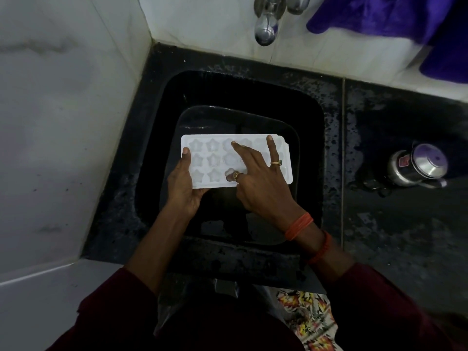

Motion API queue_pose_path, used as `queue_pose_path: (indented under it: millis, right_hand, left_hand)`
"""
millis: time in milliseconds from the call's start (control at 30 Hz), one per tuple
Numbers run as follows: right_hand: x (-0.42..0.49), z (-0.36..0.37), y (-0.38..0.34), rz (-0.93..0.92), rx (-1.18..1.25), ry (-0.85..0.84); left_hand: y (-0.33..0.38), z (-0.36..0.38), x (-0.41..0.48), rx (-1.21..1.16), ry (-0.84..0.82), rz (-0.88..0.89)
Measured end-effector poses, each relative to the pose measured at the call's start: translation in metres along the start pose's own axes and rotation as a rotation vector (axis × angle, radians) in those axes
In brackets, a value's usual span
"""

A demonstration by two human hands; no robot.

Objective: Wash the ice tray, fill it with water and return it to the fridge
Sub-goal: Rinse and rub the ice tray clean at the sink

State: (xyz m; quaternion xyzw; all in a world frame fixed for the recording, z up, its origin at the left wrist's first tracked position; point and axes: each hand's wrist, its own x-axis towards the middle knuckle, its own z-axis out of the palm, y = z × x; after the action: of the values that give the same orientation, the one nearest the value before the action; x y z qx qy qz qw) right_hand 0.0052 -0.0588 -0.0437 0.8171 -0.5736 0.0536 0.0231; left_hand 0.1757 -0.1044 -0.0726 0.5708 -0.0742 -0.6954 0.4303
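A white ice tray (210, 158) with star and flower shaped cells is held level over the black sink (311, 117). My left hand (183, 183) grips its left end, thumb on top and fingers underneath. My right hand (255, 178) lies on top of the tray with fingers spread, one fingertip pressing into a cell in the near row and the others reaching to the far row. The right part of the tray is hidden under this hand.
A chrome tap (266, 29) sticks out of the white tiled wall above the sink. A dark tub (192, 120) sits inside the sink. On the wet black counter to the right lies a steel container (417, 165). A purple cloth (405, 21) hangs top right.
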Motion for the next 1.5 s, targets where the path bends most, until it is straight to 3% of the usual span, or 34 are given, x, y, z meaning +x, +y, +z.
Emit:
queue_pose_path:
  millis: [167,367,867,1200,1500]
  right_hand:
    - [0.0,-0.005,0.002,0.007,0.018,0.038]
    - [-0.002,0.001,0.001,0.0,0.007,-0.061]
    - [-0.006,-0.005,-0.001,0.074,0.094,0.091]
    - [-0.008,-0.004,-0.001,0.059,0.1,0.007]
    - [0.01,-0.016,0.005,0.157,0.145,0.118]
  left_hand:
    - [0.0,0.0,0.0,0.007,-0.006,0.002]
    - [-0.002,-0.003,0.001,0.004,-0.015,-0.014]
    - [0.001,-0.004,-0.004,0.018,-0.021,-0.004]
    - [-0.001,-0.005,-0.007,-0.006,-0.035,-0.016]
    - [0.001,-0.003,-0.009,0.003,-0.076,0.007]
